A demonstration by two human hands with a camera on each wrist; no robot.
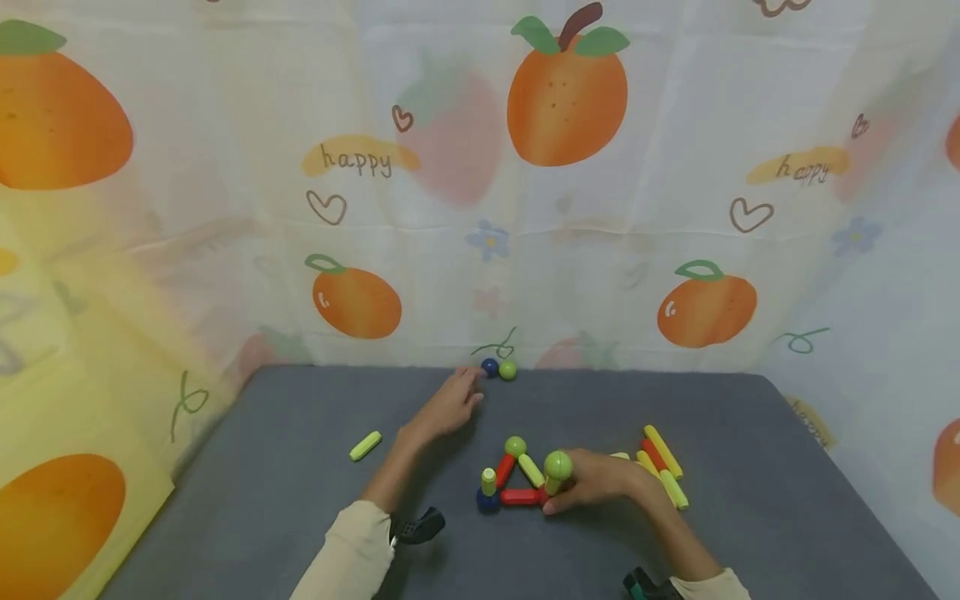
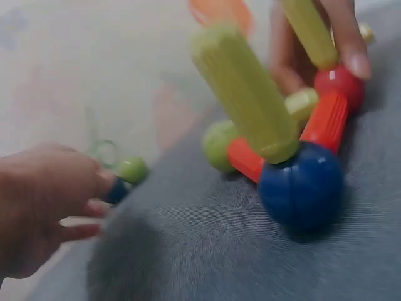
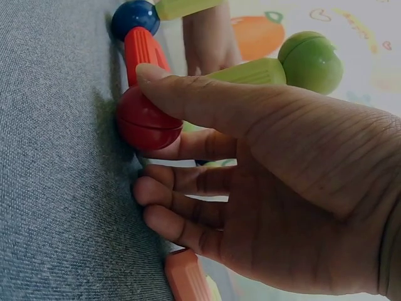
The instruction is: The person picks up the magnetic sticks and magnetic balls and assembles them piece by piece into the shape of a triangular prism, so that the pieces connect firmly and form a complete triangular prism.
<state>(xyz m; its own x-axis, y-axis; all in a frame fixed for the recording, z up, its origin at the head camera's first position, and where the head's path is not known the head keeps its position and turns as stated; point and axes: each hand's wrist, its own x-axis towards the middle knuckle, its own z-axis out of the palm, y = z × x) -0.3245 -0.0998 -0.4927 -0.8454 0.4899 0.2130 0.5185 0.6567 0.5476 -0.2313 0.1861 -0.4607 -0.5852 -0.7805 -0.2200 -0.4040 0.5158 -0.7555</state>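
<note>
On the grey table stands a triangle of toy building rods and balls, with a green ball (image 1: 515,447) at its far corner and a blue ball (image 2: 304,185) at its left corner. A yellow-green rod (image 2: 244,94) stands up from that blue ball. My right hand (image 1: 600,477) pinches the red corner ball (image 3: 147,122) between thumb and index finger. Above it, an upright rod carries another green ball (image 1: 558,465). My left hand (image 1: 453,404) reaches to the back edge, its fingers at a loose blue ball (image 1: 490,367); contact is unclear.
A loose green ball (image 1: 507,370) sits beside the loose blue one, against the patterned curtain (image 1: 570,292). Several yellow and red rods (image 1: 663,454) lie right of my right hand. One yellow-green rod (image 1: 365,446) lies left of my left forearm.
</note>
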